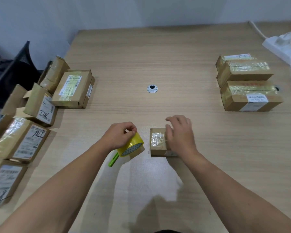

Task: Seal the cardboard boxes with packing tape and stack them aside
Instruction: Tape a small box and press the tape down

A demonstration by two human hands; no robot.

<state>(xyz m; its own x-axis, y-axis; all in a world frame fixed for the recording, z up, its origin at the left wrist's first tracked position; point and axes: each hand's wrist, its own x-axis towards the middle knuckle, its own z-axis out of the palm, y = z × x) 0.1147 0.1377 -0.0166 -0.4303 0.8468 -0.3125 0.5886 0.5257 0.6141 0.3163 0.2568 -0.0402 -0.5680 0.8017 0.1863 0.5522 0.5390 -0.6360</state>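
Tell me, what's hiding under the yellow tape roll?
A green tool pokes out from under the tape roll, which the left hand grips. Its other end is covered, so I cannot tell what it is.

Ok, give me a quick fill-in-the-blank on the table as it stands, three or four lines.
1. The left hand grips a tape roll whose colour is ____.
2. The right hand rests on the small box, which lies to the ____ of the tape roll.
3. The slim tool by the tape roll is ____.
4. The stack of taped boxes stands on the ____ side of the table.
Missing words: yellow; right; green; right.
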